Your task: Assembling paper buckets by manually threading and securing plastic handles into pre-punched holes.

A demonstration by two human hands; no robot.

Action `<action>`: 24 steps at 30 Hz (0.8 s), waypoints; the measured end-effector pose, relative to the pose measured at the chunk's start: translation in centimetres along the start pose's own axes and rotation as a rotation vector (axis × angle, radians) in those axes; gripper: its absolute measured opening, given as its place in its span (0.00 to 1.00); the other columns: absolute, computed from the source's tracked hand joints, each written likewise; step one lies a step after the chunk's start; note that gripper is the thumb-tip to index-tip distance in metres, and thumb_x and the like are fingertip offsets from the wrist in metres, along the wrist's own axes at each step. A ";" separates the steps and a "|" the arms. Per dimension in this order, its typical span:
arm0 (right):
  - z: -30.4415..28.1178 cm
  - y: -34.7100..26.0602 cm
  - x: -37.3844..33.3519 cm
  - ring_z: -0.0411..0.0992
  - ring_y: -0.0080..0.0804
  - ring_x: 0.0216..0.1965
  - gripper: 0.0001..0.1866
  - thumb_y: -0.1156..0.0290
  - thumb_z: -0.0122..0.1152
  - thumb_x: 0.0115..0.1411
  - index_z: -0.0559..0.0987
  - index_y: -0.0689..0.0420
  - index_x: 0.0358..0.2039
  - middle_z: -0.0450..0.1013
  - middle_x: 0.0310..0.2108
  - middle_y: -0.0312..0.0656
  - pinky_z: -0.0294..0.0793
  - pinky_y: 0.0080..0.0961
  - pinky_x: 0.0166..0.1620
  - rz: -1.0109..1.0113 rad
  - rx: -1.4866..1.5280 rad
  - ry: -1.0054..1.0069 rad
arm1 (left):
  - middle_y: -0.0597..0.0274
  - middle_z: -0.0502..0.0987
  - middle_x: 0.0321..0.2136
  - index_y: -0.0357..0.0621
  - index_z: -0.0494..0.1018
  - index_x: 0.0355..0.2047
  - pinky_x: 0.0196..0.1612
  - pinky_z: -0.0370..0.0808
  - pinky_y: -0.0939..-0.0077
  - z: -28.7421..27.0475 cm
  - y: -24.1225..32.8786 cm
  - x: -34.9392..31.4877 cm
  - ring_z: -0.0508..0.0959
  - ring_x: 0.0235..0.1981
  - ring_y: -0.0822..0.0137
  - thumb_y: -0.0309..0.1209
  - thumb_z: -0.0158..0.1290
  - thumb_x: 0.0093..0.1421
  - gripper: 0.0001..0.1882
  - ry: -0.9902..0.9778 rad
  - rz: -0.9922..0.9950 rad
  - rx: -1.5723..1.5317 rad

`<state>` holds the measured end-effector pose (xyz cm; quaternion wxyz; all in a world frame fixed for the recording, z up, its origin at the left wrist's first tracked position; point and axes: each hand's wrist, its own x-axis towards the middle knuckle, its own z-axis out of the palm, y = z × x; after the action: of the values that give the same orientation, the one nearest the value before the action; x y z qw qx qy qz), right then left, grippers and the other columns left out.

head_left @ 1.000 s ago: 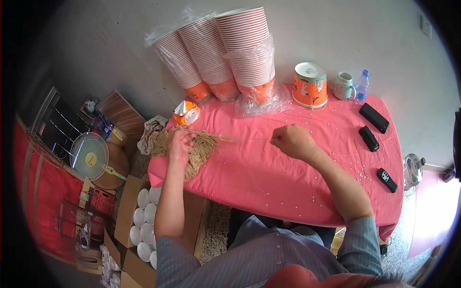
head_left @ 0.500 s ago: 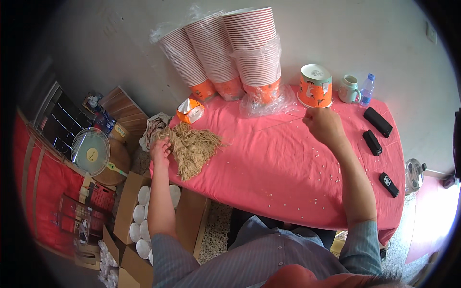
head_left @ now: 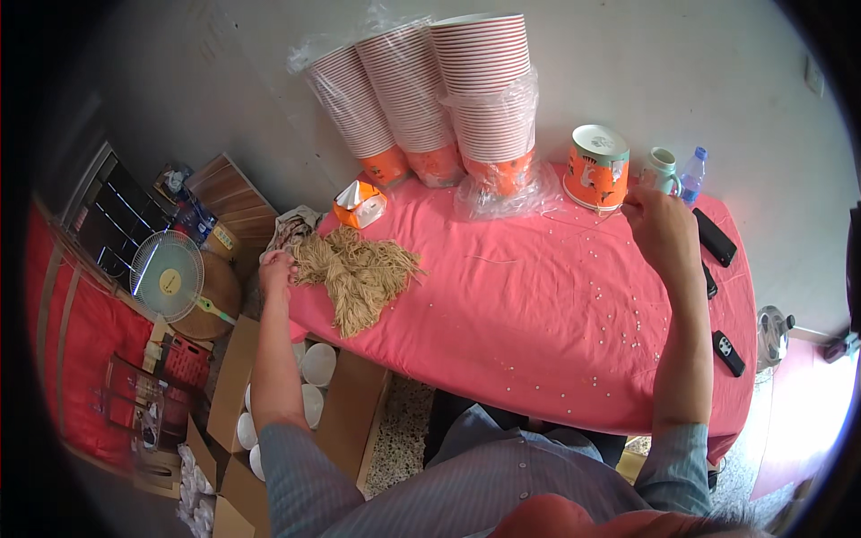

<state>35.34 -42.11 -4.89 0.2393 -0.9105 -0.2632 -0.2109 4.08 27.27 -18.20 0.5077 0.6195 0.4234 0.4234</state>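
A thick bundle of tan string [head_left: 363, 278] lies loosely spread on the left end of the pink-covered table [head_left: 502, 314]. My left hand [head_left: 277, 270] is closed at the bundle's left edge, its curled fingertips against the strands. Far to the right, my right hand [head_left: 662, 226] is closed in a pinch above the cloth. A thin strand [head_left: 587, 221] runs from near its fingers to the left, in front of an upturned orange paper bucket [head_left: 598, 170]. Part of that strand is too fine to follow. Another pale strand [head_left: 491, 261] rests on the cloth.
Tall stacks of paper buckets [head_left: 489, 108] in clear plastic stand at the back. An orange tissue pack [head_left: 360, 204], a mug [head_left: 659, 170], a water bottle [head_left: 693, 175] and black devices [head_left: 715, 237] are around. White beads dot the cloth. A carton [head_left: 345, 403] holds white cups.
My right hand has moved right, from in front of the upturned bucket to in front of the mug. My left hand has shifted slightly left and its fingers have curled in.
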 end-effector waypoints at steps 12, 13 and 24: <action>-2.1 -5.0 -3.5 0.85 0.48 0.35 0.07 0.67 0.72 0.66 0.88 0.55 0.41 0.86 0.35 0.46 0.82 0.43 0.39 -0.322 0.223 -0.127 | 0.44 0.83 0.55 0.37 0.80 0.58 0.61 0.78 0.55 15.4 12.9 -22.5 0.82 0.57 0.44 0.27 0.62 0.68 0.19 -0.408 1.043 0.545; -2.2 -5.2 -3.6 0.85 0.48 0.35 0.07 0.67 0.72 0.66 0.88 0.55 0.41 0.86 0.35 0.46 0.82 0.43 0.39 -0.327 0.228 -0.129 | 0.44 0.83 0.54 0.37 0.80 0.57 0.62 0.78 0.57 16.2 14.3 -25.1 0.83 0.57 0.45 0.28 0.62 0.69 0.18 -0.531 1.014 0.476; -3.4 -5.2 -3.9 0.82 0.50 0.30 0.11 0.60 0.69 0.69 0.87 0.54 0.36 0.81 0.26 0.46 0.78 0.48 0.33 -0.401 0.352 -0.078 | 0.48 0.86 0.49 0.37 0.83 0.49 0.54 0.82 0.58 26.2 25.0 -30.0 0.85 0.52 0.47 0.31 0.60 0.72 0.11 -0.665 1.376 0.198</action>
<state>28.39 -41.59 -2.45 0.3372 -0.7919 -0.4800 -0.1697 22.94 -11.62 0.33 0.1727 0.8805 -0.1963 0.3955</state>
